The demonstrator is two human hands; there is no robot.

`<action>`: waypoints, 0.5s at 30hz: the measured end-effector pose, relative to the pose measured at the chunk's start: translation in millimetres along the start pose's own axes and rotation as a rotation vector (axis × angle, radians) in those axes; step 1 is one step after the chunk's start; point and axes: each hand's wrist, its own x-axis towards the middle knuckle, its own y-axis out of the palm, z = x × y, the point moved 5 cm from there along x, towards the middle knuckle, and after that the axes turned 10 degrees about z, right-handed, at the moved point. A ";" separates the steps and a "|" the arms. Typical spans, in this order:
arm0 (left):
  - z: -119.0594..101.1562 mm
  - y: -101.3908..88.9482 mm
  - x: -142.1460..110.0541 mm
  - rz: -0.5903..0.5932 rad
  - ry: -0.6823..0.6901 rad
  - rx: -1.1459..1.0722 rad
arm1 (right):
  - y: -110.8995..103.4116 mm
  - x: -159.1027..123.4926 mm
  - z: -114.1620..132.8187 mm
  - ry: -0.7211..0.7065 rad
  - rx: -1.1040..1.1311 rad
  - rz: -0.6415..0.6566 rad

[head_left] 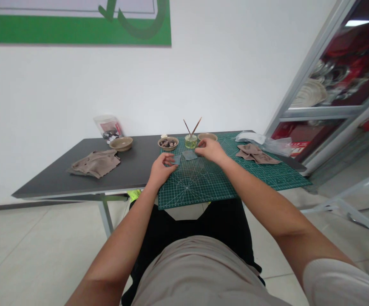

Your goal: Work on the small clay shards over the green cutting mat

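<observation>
On the cutting mat (197,187), the left hand (162,168) curls narrowly, its fingertips (173,162) at a grey-blue square (177,160), while the right hand (209,151) curls narrowly just beside a second square (189,155). Whether either hand grips its square, I cannot tell. Both squares lie near the mat's far edge. Along that edge stand a bowl of dark pieces (168,143), a glass jar (191,142) holding two brushes (196,126), and a plain bowl (207,137). A cloth (256,154) lies on the mat's right end; another cloth (95,164) and a third bowl (120,143) lie left of the mat.
</observation>
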 end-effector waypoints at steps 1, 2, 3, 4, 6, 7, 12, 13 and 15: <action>0.4 -0.1 0.2 0.002 0.001 0.000 | -15.3 3.7 -12.9 0.034 -0.047 -0.038; 0.6 -0.1 0.5 0.006 0.003 0.003 | -30.3 7.4 -25.0 0.058 -0.091 -0.074; 0.5 0.0 0.7 0.013 0.004 0.009 | -44.7 10.7 -37.3 0.097 -0.138 -0.113; 0.3 0.3 0.9 0.021 0.005 0.017 | -56.6 14.1 -48.7 0.131 -0.174 -0.131; -0.3 0.7 1.1 0.035 0.005 0.036 | -72.9 20.1 -69.2 0.201 -0.210 -0.137; -0.4 0.6 1.1 0.034 0.003 0.044 | -77.6 23.0 -76.6 0.211 -0.228 -0.140; 0.4 -0.1 0.7 0.027 0.010 0.049 | -73.0 37.6 -96.0 0.207 -0.346 -0.106; 0.9 -0.1 0.6 0.028 0.007 0.051 | -69.6 40.6 -97.5 0.204 -0.363 -0.097; 1.9 0.1 0.4 0.031 0.002 0.056 | -62.8 46.2 -99.5 0.202 -0.383 -0.074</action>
